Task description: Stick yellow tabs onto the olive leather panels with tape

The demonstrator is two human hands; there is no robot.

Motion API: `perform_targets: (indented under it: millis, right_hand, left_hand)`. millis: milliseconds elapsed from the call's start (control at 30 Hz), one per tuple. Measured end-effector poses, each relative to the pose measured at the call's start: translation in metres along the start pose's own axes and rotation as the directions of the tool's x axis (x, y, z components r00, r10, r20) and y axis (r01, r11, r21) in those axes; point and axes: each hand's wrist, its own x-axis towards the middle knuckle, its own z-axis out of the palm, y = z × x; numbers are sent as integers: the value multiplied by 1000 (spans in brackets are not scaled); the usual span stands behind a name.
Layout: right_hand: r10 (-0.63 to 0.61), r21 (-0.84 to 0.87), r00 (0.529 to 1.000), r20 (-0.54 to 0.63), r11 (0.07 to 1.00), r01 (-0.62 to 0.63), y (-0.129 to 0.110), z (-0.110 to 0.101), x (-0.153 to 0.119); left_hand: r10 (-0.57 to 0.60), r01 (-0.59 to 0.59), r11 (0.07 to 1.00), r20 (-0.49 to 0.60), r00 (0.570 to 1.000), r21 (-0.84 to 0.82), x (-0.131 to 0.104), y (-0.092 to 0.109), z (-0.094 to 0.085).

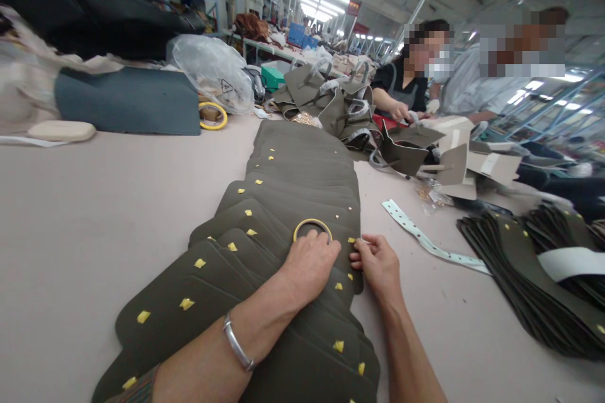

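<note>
While left hand [312, 263] gripped the tape roll [312, 221] and right hand [379, 264] curled at a yellow tab [351, 240], grip unclear, keeping panels [302, 186] beneath left steady looked key.

Passage is allowed over the tabletop [118, 214] left of the panels [274, 214], but blocked far right by bundled strips [515, 277].

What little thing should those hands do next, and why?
Maybe the right hand should press the nearest yellow patch flat, because it is right beside that patch, similar patches dot the dark panels, and the left hand has the tape roll.
</note>
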Motion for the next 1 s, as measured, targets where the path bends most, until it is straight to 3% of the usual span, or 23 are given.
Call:
perform_targets:
  millis: [100, 333, 533, 667, 800, 867, 1000]
  right_hand:
    - [-11, 42, 1000, 20, 999, 11, 1, -3, -7]
    - [-133, -189, 991, 4, 973, 131, -9, 3, -10]
    - [-241, -334, 965, 106, 905, 263, -9, 5, 3]
    - [-268, -400, 947, 175, 860, 317, -10, -4, 0]
    - [-191, -351, 893, 408, 870, 346, -13, -20, -10]
    - [-164, -319, 870, 465, 886, 337, -15, -24, -14]
    - [-260, -135, 918, 300, 941, 310, -18, -20, -19]
  left_hand:
    - [11, -11, 1000, -4, 1000, 22, 0, -1, -1]
    - [41, -40, 998, -18, 999, 43, -1, -4, -3]
    - [48, -48, 999, -51, 998, 6, -1, -6, -5]
    - [22, -26, 999, -97, 995, -37, -1, -9, -9]
    - [-9, -2, 997, -138, 990, -81, 1, -13, -11]
    - [1, -20, 992, -148, 989, -127, 2, -14, -11]
    - [79, -134, 958, -213, 974, -254, 3, -16, -7]
